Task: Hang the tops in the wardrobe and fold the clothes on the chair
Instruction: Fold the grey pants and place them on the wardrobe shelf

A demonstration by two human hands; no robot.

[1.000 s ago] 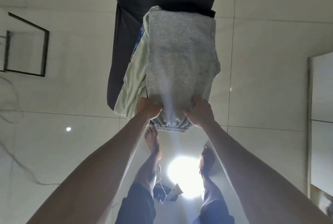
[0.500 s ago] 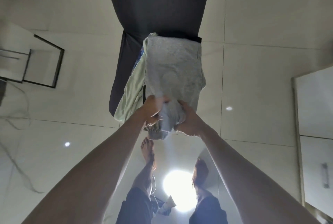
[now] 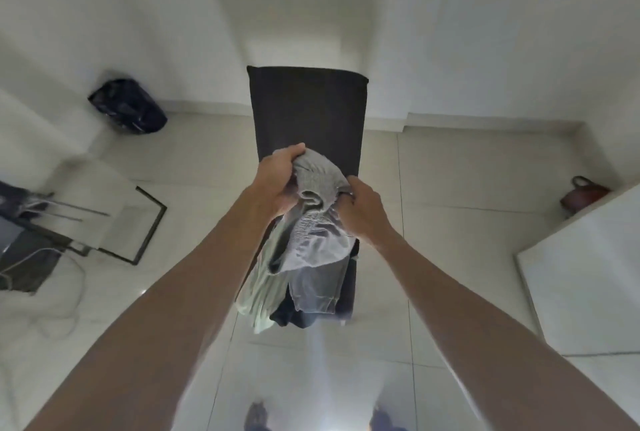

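Your left hand had its fingers curled tight round the bunched top of the grey garment, and your right hand pinched the same bundle from the other side, fingers tucked into the cloth. You held both hands close together above the chair, with the garment's elastic edge crumpled between them and its loose end hanging below your wrists.

Under your hands, the rest of the pile lay on the seat: a pale green piece drooping off the near-left edge and a dark piece beneath it at the near edge.

Your risks, as I judged them: with the cloth so bunched, you could have folded it crooked unless you first shook it flat. The hanging end lay against the pile, so lifting further might have dragged the green piece off the seat onto the floor. Your right grip looked shallow and could have slipped.
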